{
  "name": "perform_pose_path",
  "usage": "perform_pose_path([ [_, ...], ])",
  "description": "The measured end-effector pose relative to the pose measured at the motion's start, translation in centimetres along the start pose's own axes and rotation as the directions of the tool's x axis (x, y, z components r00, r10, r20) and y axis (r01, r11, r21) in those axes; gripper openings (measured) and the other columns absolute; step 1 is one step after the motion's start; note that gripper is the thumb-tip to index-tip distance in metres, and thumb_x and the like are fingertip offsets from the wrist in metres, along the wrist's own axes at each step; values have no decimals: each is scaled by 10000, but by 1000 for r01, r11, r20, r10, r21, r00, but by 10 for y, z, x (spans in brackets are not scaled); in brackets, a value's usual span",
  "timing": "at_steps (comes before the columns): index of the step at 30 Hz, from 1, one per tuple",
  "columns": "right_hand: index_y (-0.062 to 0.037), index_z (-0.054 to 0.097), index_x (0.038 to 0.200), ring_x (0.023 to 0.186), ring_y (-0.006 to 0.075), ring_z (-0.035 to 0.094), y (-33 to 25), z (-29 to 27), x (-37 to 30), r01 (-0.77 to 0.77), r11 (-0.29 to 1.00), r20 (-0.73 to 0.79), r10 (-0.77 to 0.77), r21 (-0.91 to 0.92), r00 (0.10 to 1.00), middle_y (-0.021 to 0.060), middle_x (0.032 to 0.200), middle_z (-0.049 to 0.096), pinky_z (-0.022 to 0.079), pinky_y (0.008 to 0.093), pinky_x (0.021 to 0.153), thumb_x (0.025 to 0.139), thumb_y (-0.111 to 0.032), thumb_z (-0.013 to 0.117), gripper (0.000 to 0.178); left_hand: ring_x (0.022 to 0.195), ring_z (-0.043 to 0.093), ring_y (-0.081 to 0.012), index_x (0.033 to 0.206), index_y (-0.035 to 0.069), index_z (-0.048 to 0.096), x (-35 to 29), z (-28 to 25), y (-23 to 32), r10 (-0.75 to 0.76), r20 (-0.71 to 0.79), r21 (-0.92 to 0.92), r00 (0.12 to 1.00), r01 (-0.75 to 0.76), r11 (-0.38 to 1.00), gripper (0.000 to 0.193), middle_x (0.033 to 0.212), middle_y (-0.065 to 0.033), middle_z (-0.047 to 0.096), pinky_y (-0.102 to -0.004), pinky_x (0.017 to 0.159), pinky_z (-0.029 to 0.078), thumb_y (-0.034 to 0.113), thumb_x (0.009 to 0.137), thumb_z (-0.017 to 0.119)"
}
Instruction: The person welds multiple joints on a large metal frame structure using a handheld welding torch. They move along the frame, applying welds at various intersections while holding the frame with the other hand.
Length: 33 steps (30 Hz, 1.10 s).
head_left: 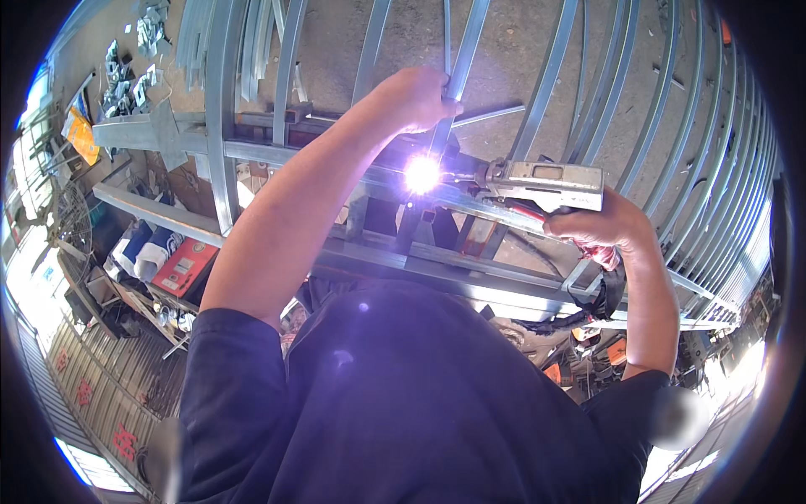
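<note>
A glaring arc (422,174) burns where a welding gun (550,181) meets the metal frame, and its light hides the joint itself. The gun has a pale, boxy body and a nozzle pointing left. My right hand (596,223) is wrapped round its handle, with a cable and reddish cloth hanging below. On the far side of the arc, my left hand (420,99) grips a narrow grey metal tube (466,52) that runs away from me. Its fingers close over the tube just beyond the frame's crossbar (269,153).
Several long parallel tubes (621,76) reach away across the right side. A nearer rail (159,214) crosses at the left. Beyond it sit a red box (186,266) and a round fan (71,220). Metal offcuts (122,80) lie on the floor at far left.
</note>
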State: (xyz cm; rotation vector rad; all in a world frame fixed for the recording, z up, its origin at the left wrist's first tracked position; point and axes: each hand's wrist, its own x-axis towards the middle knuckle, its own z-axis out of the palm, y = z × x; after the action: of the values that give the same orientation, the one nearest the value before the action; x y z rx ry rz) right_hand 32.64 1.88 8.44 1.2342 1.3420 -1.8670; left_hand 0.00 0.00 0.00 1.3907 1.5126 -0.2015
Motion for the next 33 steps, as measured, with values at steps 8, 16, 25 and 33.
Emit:
perform_pose_path([
  [8,-15,645,1406,1175,246,668,3,5,-4,-42,995,-3,42,85,999,170,1311,729,514,342,1031,752,-276,899,748,1050,740,-371,1262,-33,698,-7,4,-1,-21,9,-21,1000,21,1000,535,1130,-228,764,-458,935,567,412,969,747],
  [16,-17,631,1424,1190,250,665,7,3,-1,-1,996,-5,1,84,1000,170,1324,724,511,347,1042,758,-276,898,762,1069,731,-367,1207,-37,709,-8,-4,2,-38,37,-69,999,41,997,509,1131,-221,763,-465,944,554,413,972,743],
  [25,-17,645,1407,1179,262,673,8,0,-2,-45,998,-16,45,40,999,173,1304,733,517,351,1034,762,-280,895,740,1033,738,-349,1173,17,745,-5,-3,-2,10,13,-51,1000,-9,999,417,1111,-184,776,-445,922,557,386,979,732],
  [33,-3,656,1383,1154,231,670,7,2,-8,-21,996,-59,27,91,998,147,1281,738,519,347,1014,765,-260,907,714,1059,730,-348,1197,10,734,-2,-6,-5,14,20,-73,1000,-13,997,461,1121,-179,776,-441,928,553,409,967,737],
])
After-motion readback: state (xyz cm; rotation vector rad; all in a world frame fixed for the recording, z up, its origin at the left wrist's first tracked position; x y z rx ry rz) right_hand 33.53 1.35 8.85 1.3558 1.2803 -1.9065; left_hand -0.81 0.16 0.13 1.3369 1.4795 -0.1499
